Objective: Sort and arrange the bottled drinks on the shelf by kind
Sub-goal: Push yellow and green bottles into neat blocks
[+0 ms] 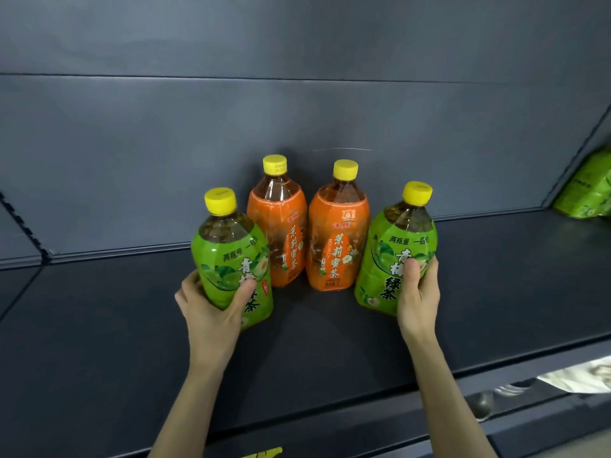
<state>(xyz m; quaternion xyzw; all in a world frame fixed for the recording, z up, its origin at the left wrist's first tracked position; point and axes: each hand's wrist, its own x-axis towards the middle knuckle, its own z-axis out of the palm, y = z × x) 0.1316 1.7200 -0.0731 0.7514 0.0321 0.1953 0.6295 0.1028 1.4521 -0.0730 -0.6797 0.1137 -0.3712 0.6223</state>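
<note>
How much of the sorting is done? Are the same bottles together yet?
About halfway, I'd say. Done: the left orange bottle and the right orange bottle stand side by side at the back of the shelf. In hand: the left hand grips the left green bottle, the right hand grips the right green bottle, either side of the orange pair. Left: the greens are apart and need bringing together.

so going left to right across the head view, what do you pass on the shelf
left green-label bottle in left hand → left orange-label bottle → right orange-label bottle → right green-label bottle in right hand → green packages at far edge
</note>
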